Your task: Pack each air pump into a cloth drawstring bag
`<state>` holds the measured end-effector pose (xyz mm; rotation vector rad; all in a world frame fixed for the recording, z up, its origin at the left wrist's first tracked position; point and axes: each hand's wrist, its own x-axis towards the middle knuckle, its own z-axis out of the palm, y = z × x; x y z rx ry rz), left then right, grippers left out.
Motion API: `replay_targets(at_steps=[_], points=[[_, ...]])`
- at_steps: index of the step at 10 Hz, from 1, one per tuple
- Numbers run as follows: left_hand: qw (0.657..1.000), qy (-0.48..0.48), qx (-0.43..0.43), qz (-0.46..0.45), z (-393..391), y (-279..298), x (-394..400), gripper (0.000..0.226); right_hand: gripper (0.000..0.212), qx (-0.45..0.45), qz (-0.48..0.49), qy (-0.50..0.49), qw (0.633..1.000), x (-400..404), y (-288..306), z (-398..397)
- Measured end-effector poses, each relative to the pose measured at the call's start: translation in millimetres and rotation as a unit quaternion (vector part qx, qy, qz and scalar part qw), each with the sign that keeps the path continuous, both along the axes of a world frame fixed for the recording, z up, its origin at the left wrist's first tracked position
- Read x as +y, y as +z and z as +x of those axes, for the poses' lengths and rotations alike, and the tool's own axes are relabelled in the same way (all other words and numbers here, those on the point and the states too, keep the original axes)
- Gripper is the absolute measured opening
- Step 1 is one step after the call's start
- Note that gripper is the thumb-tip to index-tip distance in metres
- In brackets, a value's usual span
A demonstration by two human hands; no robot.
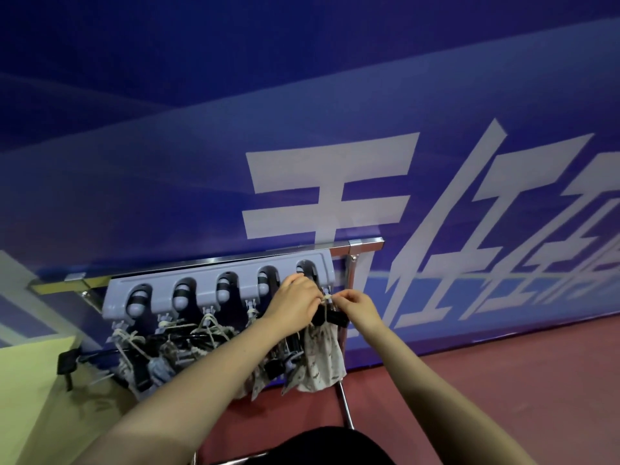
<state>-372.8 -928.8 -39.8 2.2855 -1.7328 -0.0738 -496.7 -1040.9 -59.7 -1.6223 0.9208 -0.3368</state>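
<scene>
Both hands, left hand (293,302) and right hand (360,305), pinch a drawstring (327,299) at the grey holder rack (218,283); a patterned cloth bag (322,359) hangs below.

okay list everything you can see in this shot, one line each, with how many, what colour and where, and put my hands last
Grey plastic holder rack: one, five roller slots, mounted on the metal frame.
Shiny metal frame: one, silver, against the wall.
Patterned cloth drawstring bags: several, cream, hanging under the rack; exact count unclear.
Black pump parts and hoses: tangled among the bags; count unclear.
Blue banner wall: one, white lettering, behind everything.
Red floor: lower right.
Left hand: pinching the cream drawstring at the rightmost hook.
Right hand: pinching the same drawstring.
</scene>
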Motion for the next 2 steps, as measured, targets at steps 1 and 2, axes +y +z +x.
replay_targets(at_steps=[1,2], points=[[0.995,-0.001,0.079,-0.065,4,5,0,0.026,0.011,-0.028,-0.015,-0.082,0.996,2,5,-6],[0.978,0.030,0.162,-0.126,10,20,2,0.028,0.011,-0.059,-0.029,-0.112,0.992,5,19,-9]])
